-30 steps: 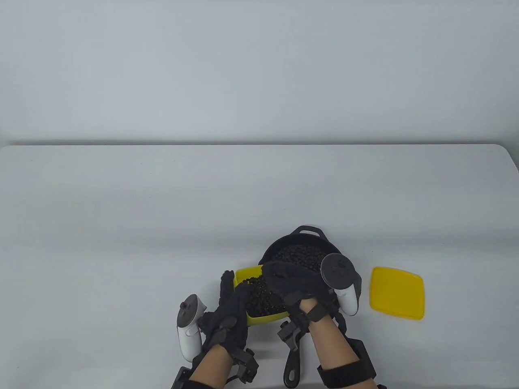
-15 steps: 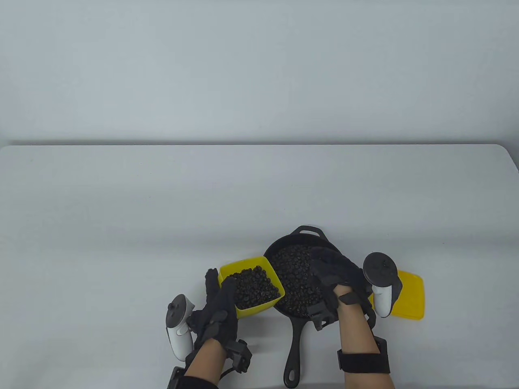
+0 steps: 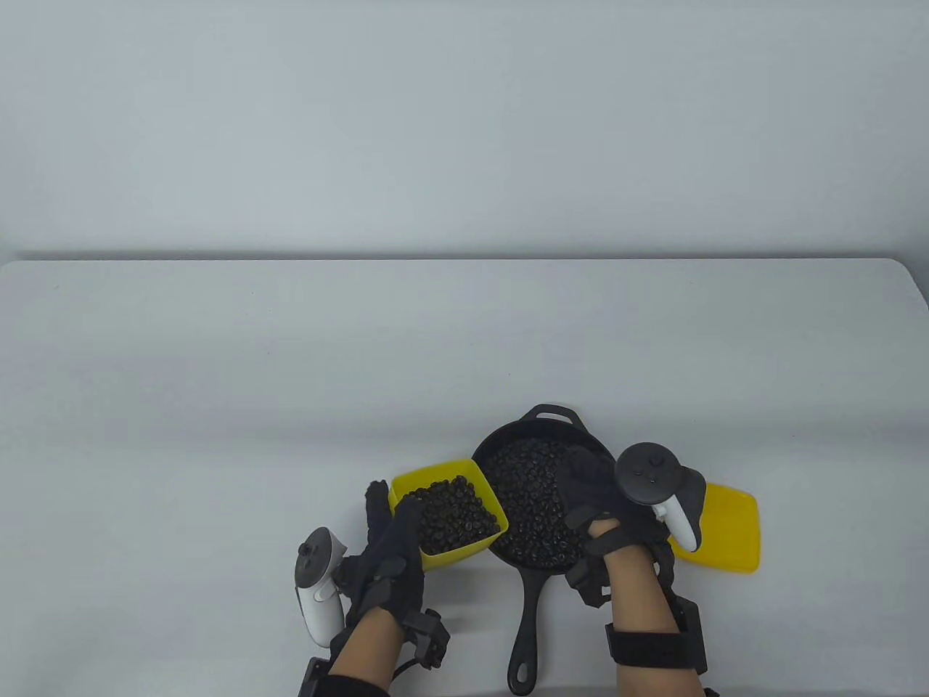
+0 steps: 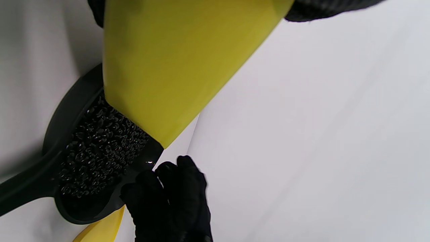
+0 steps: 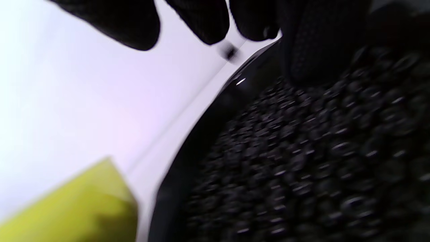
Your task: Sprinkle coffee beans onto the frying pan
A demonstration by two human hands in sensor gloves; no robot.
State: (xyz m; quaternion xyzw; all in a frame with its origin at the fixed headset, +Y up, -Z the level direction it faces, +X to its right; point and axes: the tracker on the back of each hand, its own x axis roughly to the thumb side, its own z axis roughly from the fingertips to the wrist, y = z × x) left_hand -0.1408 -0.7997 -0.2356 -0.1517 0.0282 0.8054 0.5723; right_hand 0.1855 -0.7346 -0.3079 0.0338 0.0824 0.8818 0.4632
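Observation:
A black frying pan point(image 3: 524, 617) lies at the table's front middle, handle toward me, with a layer of coffee beans point(image 3: 533, 501) in it. My left hand point(image 3: 392, 541) grips the left side of a yellow container point(image 3: 450, 557) of beans point(image 3: 453, 512) beside the pan's left rim. My right hand point(image 3: 588, 483) hovers over the pan's right half with the fingers loosely spread. In the right wrist view one bean point(image 5: 230, 52) falls below my fingertips point(image 5: 198, 23) toward the pan point(image 5: 201, 134). The left wrist view shows the container's underside point(image 4: 174, 67) above the pan point(image 4: 67, 111).
A yellow lid point(image 3: 729, 530) lies flat on the table right of the pan, partly hidden behind my right hand's tracker point(image 3: 657, 483). The white table point(image 3: 290, 363) stretches away behind and to both sides.
My right hand moved from above the container to over the pan's right half. My left hand drew the container left, off the pan's rim, and levelled it.

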